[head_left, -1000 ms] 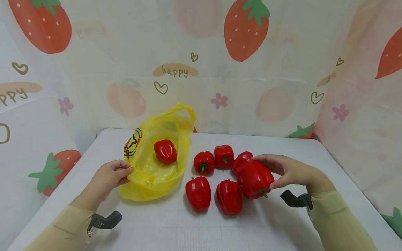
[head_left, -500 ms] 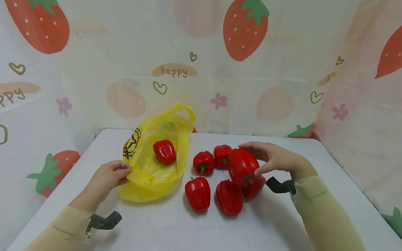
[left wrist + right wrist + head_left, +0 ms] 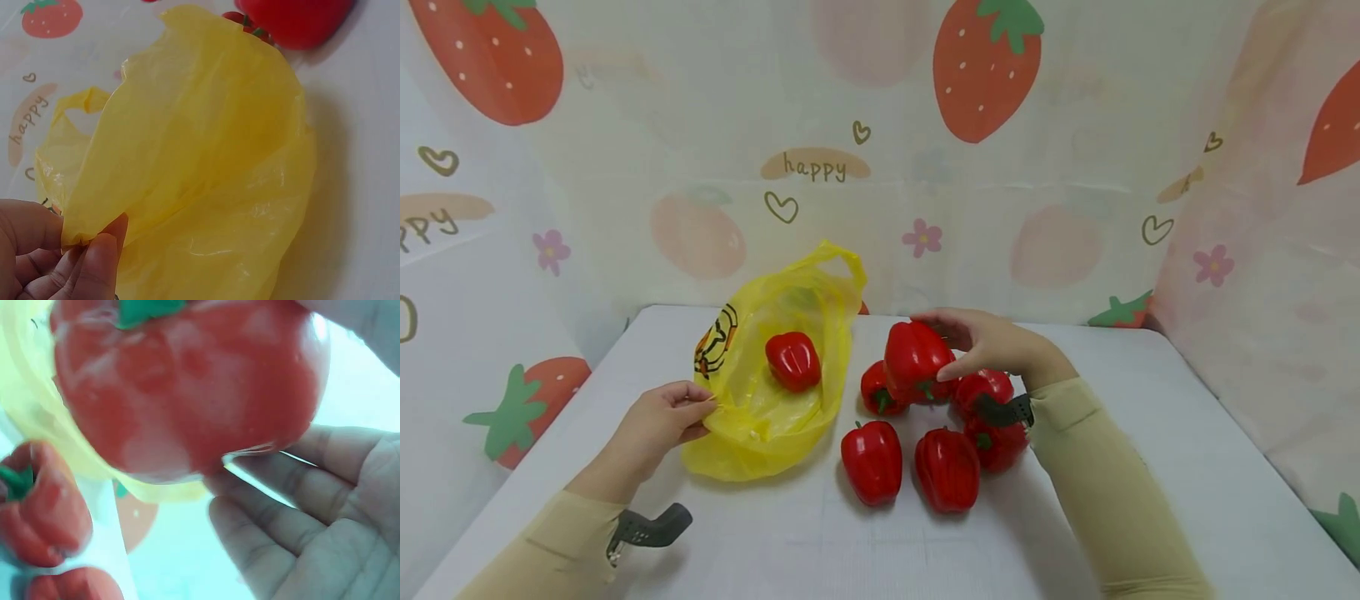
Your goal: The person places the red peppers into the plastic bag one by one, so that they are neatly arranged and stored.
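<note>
In the head view my left hand [image 3: 662, 425] pinches the edge of a yellow plastic bag [image 3: 730, 450] between thumb and fingers; the left wrist view shows the pinched film close up. The bag lies with its mouth spread, and one red bell pepper [image 3: 793, 362] rests inside it. My right hand [image 3: 992, 342] grips another red bell pepper [image 3: 187, 394] by thumb and fingers, raised over the loose peppers and to the right of the bag. Part of the small pepper [image 3: 880, 392] behind the held one is hidden.
Several more red bell peppers stand on the white table [image 3: 760, 542], among them a front left one [image 3: 872, 463], a front middle one [image 3: 947, 471] and a right one [image 3: 1000, 446]. A strawberry-print cloth [image 3: 970, 192] hangs behind and at both sides.
My right hand has lifted the held pepper and carried it leftward and away from me, from the right side of the group toward the bag. My left hand stays at the bag's edge.
</note>
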`<state>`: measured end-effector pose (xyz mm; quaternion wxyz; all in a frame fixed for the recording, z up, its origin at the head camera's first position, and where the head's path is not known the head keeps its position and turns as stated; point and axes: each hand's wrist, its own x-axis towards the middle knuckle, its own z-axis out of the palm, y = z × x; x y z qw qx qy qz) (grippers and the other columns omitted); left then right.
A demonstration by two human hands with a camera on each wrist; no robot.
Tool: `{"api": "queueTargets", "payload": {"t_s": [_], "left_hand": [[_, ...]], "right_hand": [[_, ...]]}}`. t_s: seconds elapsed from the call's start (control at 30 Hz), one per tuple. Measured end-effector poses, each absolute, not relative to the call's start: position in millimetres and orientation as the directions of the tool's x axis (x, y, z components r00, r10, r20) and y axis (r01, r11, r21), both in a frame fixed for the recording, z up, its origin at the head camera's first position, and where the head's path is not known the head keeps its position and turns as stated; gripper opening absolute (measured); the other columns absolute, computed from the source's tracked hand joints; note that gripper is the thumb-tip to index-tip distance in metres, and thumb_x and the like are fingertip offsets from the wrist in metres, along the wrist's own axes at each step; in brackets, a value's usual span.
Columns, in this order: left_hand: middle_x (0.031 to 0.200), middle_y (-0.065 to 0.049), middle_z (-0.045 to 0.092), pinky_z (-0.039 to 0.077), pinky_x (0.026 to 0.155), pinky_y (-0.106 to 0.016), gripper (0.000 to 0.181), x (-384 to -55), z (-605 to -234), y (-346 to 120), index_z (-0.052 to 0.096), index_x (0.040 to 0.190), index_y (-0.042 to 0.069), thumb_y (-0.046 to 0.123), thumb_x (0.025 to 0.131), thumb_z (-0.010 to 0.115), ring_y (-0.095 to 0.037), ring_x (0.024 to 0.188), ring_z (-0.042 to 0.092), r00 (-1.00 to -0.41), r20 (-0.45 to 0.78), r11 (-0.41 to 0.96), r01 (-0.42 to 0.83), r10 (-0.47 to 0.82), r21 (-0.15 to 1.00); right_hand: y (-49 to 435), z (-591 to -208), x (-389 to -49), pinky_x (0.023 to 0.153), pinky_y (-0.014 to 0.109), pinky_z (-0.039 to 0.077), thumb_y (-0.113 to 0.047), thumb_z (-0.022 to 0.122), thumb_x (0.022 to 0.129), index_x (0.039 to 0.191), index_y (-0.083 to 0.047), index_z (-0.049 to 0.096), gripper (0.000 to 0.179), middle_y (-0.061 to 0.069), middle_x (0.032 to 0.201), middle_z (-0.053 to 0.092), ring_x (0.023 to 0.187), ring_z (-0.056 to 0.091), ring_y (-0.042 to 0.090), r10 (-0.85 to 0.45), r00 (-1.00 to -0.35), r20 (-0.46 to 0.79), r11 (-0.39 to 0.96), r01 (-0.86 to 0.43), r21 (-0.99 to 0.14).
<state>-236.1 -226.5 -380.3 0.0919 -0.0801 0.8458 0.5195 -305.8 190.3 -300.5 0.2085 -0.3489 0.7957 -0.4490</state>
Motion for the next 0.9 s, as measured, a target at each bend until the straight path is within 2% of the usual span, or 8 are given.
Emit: {"api": "queueTargets", "payload": {"t_s": [0.27,0.5,0.67,0.9], "left_hand": [[0.111,-0.013,0.054,0.052,0.08,-0.025,0.039,-235,-378,-227,0.054,0.113,0.002,0.033,0.089,0.058,-0.019,0.088,0.058,-0.969,-0.241,0.453,-0.235,-0.044,0.86],[0.111,-0.013,0.054,0.052,0.079,-0.023,0.039,-234,-376,-228,0.054,0.113,0.002,0.033,0.089,0.058,-0.017,0.086,0.059,-0.971,-0.235,0.438,-0.231,-0.047,0.869],[0.111,-0.013,0.054,0.052,0.078,-0.024,0.039,-233,-376,-229,0.053,0.113,0.002,0.033,0.089,0.058,-0.017,0.087,0.059,-0.97,-0.239,0.434,-0.233,-0.041,0.87],[0.111,-0.013,0.055,0.052,0.078,-0.024,0.038,-232,-376,-229,0.053,0.113,0.002,0.033,0.09,0.057,-0.018,0.087,0.059,-0.97,-0.239,0.435,-0.232,-0.039,0.87]], "right_hand": [[146,-304,-322,0.087,0.035,0.049,-0.024,0.079,0.071,0.137,-0.025,0.039,0.077,-0.003,0.129,0.047,0.118,0.045,0.018,-0.685,-0.728,-0.029,0.393,-0.336,-0.856],[105,-312,-334,0.087,0.033,0.049,-0.028,0.079,0.07,0.136,-0.023,0.04,0.077,-0.004,0.126,0.05,0.116,0.048,0.015,-0.682,-0.731,-0.021,0.406,-0.355,-0.842],[78,-314,-337,0.087,0.031,0.049,-0.033,0.079,0.069,0.137,-0.022,0.039,0.079,-0.006,0.125,0.051,0.115,0.048,0.013,-0.67,-0.739,-0.075,0.487,-0.361,-0.795],[57,-316,-339,0.093,0.031,0.044,-0.035,0.079,0.07,0.138,-0.021,0.038,0.081,-0.005,0.125,0.05,0.116,0.047,0.014,-0.68,-0.712,-0.175,0.531,-0.314,-0.787]]}}
